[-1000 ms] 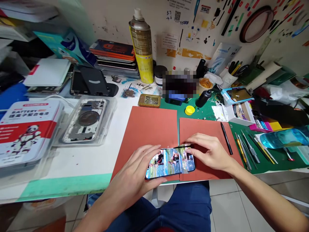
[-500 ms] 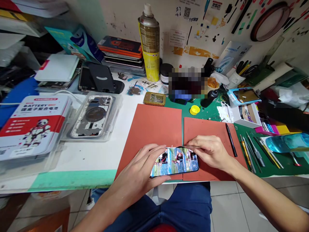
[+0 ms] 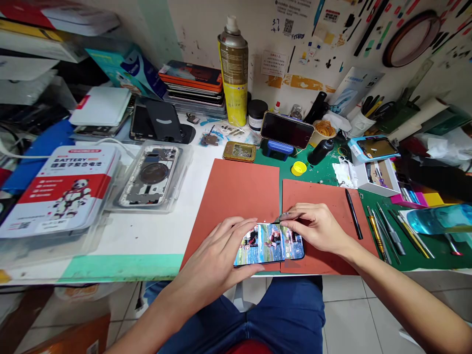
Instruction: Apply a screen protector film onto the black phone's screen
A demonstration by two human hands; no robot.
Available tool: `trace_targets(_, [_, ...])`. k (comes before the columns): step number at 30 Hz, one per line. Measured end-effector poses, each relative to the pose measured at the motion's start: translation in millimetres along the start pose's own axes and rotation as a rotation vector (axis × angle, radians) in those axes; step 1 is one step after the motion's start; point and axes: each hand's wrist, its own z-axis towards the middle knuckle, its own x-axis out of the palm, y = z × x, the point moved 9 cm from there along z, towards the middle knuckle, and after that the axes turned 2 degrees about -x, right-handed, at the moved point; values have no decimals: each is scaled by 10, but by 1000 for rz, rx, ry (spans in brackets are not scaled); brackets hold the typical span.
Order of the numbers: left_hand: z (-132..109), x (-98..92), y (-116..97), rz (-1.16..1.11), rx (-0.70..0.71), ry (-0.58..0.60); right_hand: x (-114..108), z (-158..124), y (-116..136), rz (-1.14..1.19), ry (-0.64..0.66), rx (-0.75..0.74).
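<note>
A phone point(image 3: 271, 244) with a bright picture on its screen lies on its side across two red mats point(image 3: 239, 196) near the front edge of the bench. My left hand point(image 3: 217, 258) cups its left end, thumb under the near edge, fingers bent over the far edge. My right hand point(image 3: 317, 228) rests at the phone's far right corner with fingertips pinched on a thin clear strip along the top edge.
A black pen point(image 3: 353, 206) and several metal tools point(image 3: 387, 231) lie right of the mats. Behind are a spray can point(image 3: 233, 73), a second phone on a blue stand point(image 3: 286, 130), a yellow cap point(image 3: 298, 168), a phone frame in a clear case point(image 3: 149, 177), a battery box point(image 3: 61, 189).
The view has shifted a little; both hands stay on the phone. My right fingertips have slid slightly left along the phone's far edge.
</note>
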Motion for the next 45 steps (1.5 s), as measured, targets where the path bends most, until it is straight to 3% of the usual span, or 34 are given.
trace_targets(11, [-4, 7, -1, 5, -5, -12, 32, 42, -207, 219, -22, 169])
trace_targets(28, [-15, -4, 3, 16, -14, -21, 99, 34, -387, 254, 15, 415])
trace_targets(31, [-13, -29, -11, 36, -5, -29, 80, 33, -337, 246, -12, 341])
trace_targets(36, [71, -19, -62, 145, 78, -107, 41, 57, -67, 97, -65, -26])
trace_targets(40, [162, 92, -90, 185, 145, -158, 120, 75, -77, -93, -11, -153])
trace_targets(45, [161, 130, -29, 171, 98, -162, 222, 42, -68, -251, 86, -289])
